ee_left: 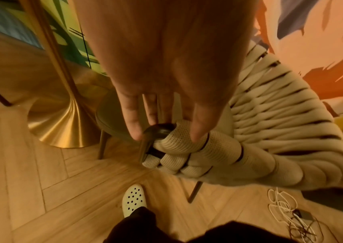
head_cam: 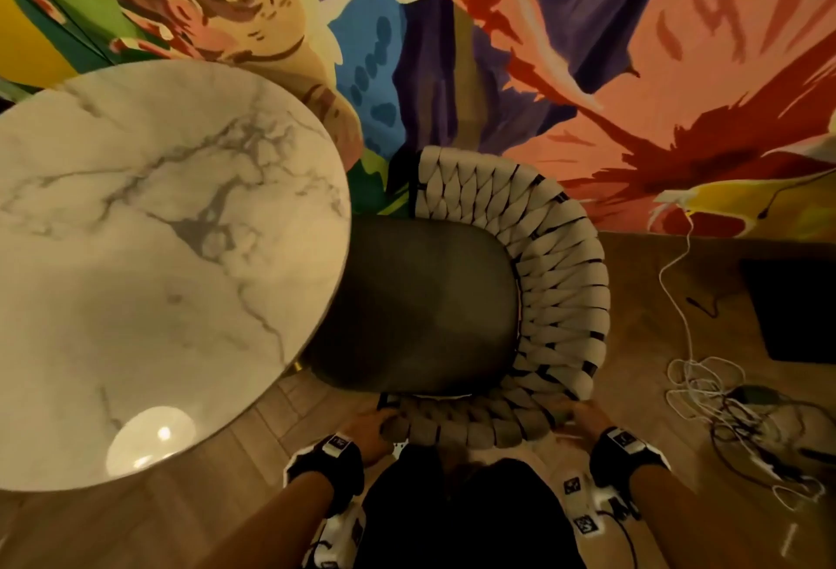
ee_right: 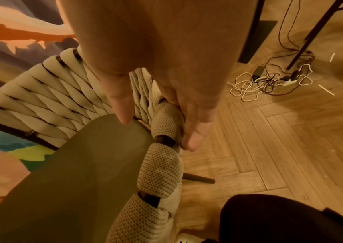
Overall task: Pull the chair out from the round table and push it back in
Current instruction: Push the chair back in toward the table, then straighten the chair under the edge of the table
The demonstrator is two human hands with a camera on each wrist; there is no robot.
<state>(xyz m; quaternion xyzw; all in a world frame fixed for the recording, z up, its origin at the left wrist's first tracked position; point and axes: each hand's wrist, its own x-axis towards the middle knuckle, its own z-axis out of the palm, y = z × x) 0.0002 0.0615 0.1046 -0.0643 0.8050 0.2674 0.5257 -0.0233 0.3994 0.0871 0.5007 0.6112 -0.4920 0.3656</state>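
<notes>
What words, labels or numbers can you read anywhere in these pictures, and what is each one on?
No readable words or numbers.
Square black-and-white marker tags on the left wristband: patterns, not text.
The same tags on the right wristband: too blurred to read.
Painted wall: brush marks only, no letters.
Chair and round table: no labels.

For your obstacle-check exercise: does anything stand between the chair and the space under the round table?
Nothing visible does. The chair has its seat front already under the round table edge; both hands touch its woven backrest. The cables lie off to the right.
</notes>
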